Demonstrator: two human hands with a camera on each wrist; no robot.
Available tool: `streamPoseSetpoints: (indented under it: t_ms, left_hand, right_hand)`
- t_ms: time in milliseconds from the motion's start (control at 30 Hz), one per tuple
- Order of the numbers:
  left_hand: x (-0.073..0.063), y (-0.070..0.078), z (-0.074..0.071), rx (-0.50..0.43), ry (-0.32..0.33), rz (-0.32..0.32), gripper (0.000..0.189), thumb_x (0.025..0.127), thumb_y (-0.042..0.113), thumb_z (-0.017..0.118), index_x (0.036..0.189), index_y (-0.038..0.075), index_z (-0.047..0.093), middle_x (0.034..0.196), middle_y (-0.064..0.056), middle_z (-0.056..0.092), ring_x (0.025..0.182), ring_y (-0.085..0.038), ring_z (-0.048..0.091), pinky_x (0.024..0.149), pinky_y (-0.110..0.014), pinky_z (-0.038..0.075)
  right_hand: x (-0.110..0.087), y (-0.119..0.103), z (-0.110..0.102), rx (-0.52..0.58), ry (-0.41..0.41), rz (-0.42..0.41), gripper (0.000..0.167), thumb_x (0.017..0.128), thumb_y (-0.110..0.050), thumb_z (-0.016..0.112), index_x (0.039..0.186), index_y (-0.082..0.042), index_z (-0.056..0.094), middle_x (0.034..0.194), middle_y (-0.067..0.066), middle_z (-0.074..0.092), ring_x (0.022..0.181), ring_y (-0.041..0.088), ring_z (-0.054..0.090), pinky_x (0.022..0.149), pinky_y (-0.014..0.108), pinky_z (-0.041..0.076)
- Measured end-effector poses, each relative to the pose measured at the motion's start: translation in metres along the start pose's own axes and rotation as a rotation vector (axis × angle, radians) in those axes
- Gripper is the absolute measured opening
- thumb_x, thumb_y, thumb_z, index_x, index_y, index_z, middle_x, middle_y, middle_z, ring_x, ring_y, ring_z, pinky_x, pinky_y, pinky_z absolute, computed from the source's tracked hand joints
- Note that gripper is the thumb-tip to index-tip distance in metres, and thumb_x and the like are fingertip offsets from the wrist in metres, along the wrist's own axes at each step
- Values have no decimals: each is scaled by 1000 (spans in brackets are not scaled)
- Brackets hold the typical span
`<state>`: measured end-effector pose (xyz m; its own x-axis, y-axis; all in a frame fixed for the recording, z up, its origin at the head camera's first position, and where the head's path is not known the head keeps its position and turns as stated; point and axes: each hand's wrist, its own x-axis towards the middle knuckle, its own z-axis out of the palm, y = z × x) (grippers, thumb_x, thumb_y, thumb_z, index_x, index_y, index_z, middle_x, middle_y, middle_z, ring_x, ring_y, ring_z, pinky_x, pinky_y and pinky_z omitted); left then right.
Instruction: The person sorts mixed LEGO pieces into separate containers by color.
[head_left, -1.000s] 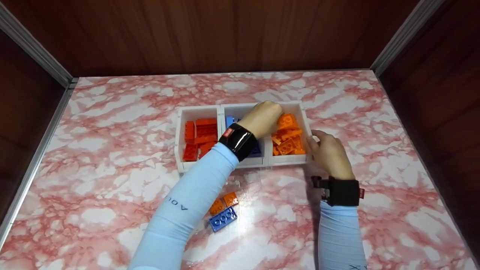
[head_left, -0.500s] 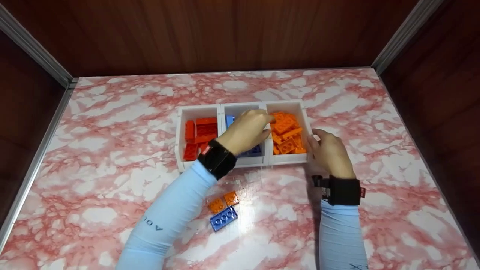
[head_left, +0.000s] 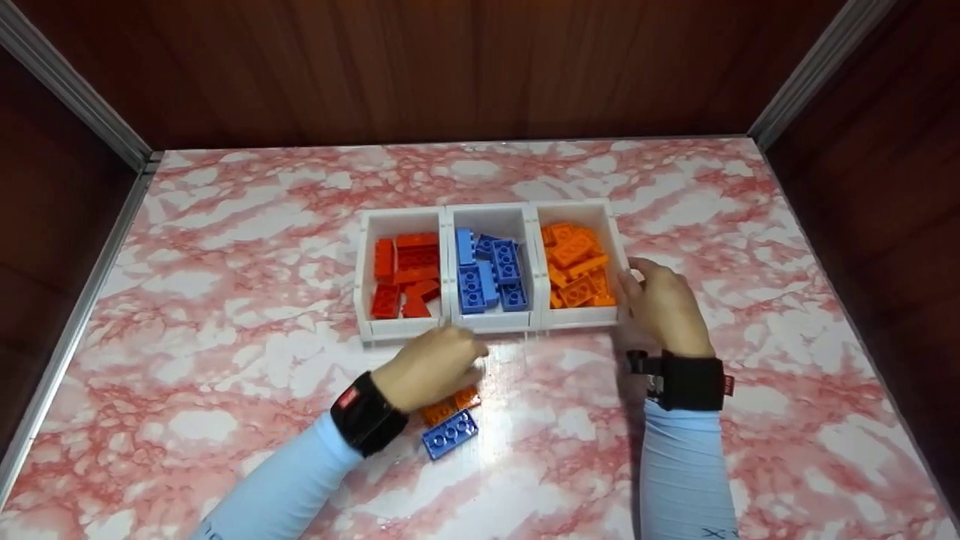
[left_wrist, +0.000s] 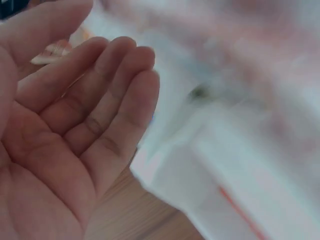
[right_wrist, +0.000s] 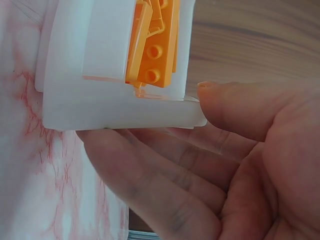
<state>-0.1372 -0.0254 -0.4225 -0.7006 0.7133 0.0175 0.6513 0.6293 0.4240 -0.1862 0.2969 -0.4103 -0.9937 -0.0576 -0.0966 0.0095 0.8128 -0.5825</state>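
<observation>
My left hand hovers in front of the storage bins, over orange bricks that it partly hides. In the left wrist view its palm and loosely bent fingers hold nothing. A blue brick lies beside the orange ones, studs up. My right hand holds the right-hand white bin at its outer side. The right wrist view shows the thumb at the rim and the fingers against the outer wall. That bin contains orange bricks.
Left of it, joined in a row, stand a white bin of blue bricks and another white bin of red bricks. The table is red-and-white marbled. Dark wooden panels enclose its back and sides.
My left hand has moved out of the orange-brick bin, across the blue one, toward me to the loose bricks, uncovering the blue bricks in the bin. My right hand stays at the bin's side.
</observation>
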Motion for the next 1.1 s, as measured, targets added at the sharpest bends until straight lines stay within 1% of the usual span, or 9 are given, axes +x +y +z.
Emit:
streamPoseSetpoints:
  t_ms: [67, 167, 267, 367, 500, 667, 900, 1033, 1100]
  left_hand:
    - [-8, -3, 9, 30, 14, 23, 5, 87, 10, 74, 84, 8, 73, 72, 2, 62, 67, -14, 56, 70, -32, 51]
    - [-18, -5, 17, 50, 19, 43, 12, 86, 13, 76, 78, 10, 68, 69, 4, 56, 67, -15, 53, 64, -30, 46]
    - [-25, -6, 22, 51, 4, 44, 20, 84, 18, 80, 75, 13, 62, 68, 6, 49, 66, -13, 49, 63, -30, 42]
    - [-28, -6, 24, 55, -4, 36, 24, 83, 21, 82, 74, 14, 60, 67, 7, 45, 65, -12, 47, 63, -30, 40]
    - [-30, -5, 26, 63, 1, 31, 23, 82, 22, 82, 75, 13, 62, 68, 7, 46, 66, -12, 47, 64, -30, 41]
    - [-29, -2, 28, 60, 5, 46, 18, 84, 15, 79, 76, 12, 64, 68, 6, 47, 66, -13, 48, 64, -31, 42]
    - [-25, -5, 30, 15, -4, 68, 19, 86, 9, 75, 74, 12, 61, 66, 6, 46, 64, -12, 46, 62, -28, 39]
    - [-23, -8, 29, -10, -14, 94, 11, 88, 10, 74, 79, 11, 67, 70, 5, 50, 68, -12, 50, 63, -27, 42]
    - [-22, -8, 28, -23, -20, 99, 7, 89, 12, 73, 83, 11, 70, 72, 4, 53, 70, -12, 51, 65, -28, 43]
  right_hand:
    - [0, 0, 0, -1, 0, 5, 51, 107, -30, 42, 146, 2, 43, 107, 23, 67, 89, 33, 64, 77, 46, 50]
    - [0, 1, -1, -5, -5, 7, 52, 107, -32, 41, 147, 2, 42, 107, 23, 66, 89, 33, 64, 77, 46, 50]
    - [0, 3, -1, -6, -11, 8, 53, 108, -32, 40, 147, 2, 41, 110, 24, 65, 92, 33, 64, 79, 47, 50]
    - [0, 3, -2, -1, -20, 17, 53, 108, -33, 40, 148, 2, 40, 110, 24, 66, 95, 34, 64, 80, 47, 49]
    - [-1, 2, -3, 4, -25, 25, 54, 107, -35, 40, 148, 1, 40, 107, 23, 68, 93, 33, 64, 79, 46, 49]
    - [0, 1, -2, 3, -26, 17, 55, 108, -35, 39, 148, 2, 40, 106, 23, 67, 90, 32, 64, 76, 45, 49]
    - [1, 1, -1, 7, -25, 15, 54, 107, -34, 40, 148, 2, 40, 106, 23, 67, 90, 32, 65, 77, 45, 49]
    - [2, 1, 0, 6, -26, 15, 55, 107, -34, 40, 148, 2, 39, 111, 24, 66, 95, 34, 65, 81, 47, 49]
    - [1, 1, 0, 4, -27, 17, 54, 107, -34, 40, 149, 2, 39, 111, 24, 66, 95, 34, 64, 81, 47, 49]
